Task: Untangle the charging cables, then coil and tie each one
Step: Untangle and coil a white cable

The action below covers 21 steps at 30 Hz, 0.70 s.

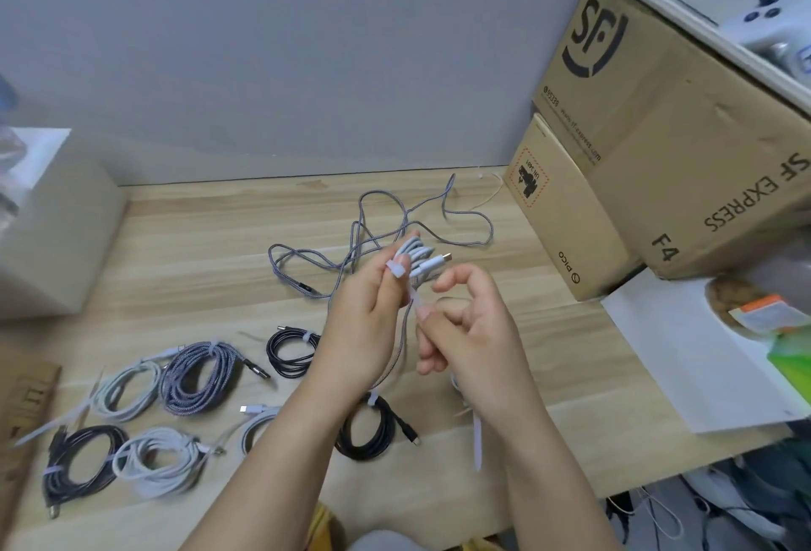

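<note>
My left hand grips a small folded bundle of white charging cable above the wooden table, its plug sticking out to the right. A white tie strap lies over my left fingertip and runs down to my right hand, which pinches its lower end. A loose grey braided cable sprawls on the table behind my hands. Several coiled and tied cables lie at the front left: a grey braided coil, white coils, black coils.
Stacked cardboard boxes stand at the right, against the wall. A white sheet with packaged items lies at the right edge. A pale box stands at the left. A spare white strap lies near the table's front edge.
</note>
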Available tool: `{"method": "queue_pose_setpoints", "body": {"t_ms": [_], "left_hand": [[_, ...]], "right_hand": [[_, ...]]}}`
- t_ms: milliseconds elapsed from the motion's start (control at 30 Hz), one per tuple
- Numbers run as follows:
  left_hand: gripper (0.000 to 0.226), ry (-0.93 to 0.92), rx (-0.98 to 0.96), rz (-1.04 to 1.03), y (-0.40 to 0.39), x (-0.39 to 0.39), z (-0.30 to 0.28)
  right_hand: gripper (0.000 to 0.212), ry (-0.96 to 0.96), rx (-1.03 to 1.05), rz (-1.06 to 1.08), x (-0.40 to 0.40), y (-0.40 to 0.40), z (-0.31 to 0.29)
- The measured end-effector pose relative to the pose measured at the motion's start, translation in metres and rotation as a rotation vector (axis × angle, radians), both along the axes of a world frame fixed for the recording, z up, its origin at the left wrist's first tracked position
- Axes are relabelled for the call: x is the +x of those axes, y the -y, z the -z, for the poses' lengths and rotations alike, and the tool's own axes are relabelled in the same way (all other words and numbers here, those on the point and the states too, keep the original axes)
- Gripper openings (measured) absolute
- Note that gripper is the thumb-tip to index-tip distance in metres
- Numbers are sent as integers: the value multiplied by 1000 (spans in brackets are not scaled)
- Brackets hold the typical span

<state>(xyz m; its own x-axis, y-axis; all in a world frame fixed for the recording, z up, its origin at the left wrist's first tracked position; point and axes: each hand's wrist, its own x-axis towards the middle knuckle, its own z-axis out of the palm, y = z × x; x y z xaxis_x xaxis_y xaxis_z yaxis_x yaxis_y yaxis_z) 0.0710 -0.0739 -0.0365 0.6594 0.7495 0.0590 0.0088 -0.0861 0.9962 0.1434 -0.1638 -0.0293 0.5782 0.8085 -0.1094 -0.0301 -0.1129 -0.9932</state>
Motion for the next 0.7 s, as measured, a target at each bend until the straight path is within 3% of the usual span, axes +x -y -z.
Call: {"method": "queue_pose_setpoints", "body": {"t_ms": [67,200,333,400,567,700], "left_hand": [[35,-17,6,-10,-3,-1,3],[33,5,-29,-5,-4,-4,6],[30,11,-55,10,-4,-4,3],[30,-16,-61,45,-3,-4,4],[22,-34,-28,27,-5,-4,4],[43,28,-40,-42,-12,-7,1]], "right_hand": [[9,22,75,-121,-2,4,-3],[48,132,181,-188,-8,9,-6],[33,435,219,-62,-8,8,-10],[31,473,288,-51,-9,8,-12],[26,163,407,-112,-21,14,-22],[18,69,440,-119,-26,16,-27]]}}
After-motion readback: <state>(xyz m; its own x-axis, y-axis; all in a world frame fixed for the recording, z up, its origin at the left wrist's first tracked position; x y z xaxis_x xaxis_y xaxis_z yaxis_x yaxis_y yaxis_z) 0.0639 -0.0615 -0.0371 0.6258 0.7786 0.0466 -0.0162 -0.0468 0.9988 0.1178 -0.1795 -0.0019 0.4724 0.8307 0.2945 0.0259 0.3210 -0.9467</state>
